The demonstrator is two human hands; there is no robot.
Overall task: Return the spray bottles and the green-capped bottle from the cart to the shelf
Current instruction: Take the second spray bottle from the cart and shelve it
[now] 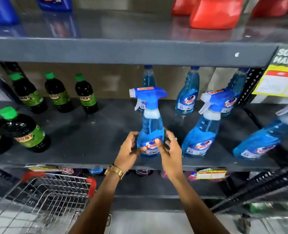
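Note:
A blue spray bottle [150, 130] with a blue-and-white trigger head stands upright on the dark middle shelf [89, 149], near its front edge. My left hand [131, 149] holds its left side, thumb on the label. My right hand [169, 149] holds its right side, thumb on the front. Two more spray bottles [200, 132] [264, 137] stand to the right on the same shelf. A green-capped dark bottle [26, 130] stands at the front left, with three more green-capped bottles [58, 93] behind it. The wire cart [55, 196] is at the lower left.
Blue-capped refill bottles [187, 92] stand along the back of the shelf. The upper shelf [123, 49] carries red jugs [215, 12] and blue jugs [1, 10]. A yellow price sign [281, 81] hangs at the right. Another shelf with products lies below.

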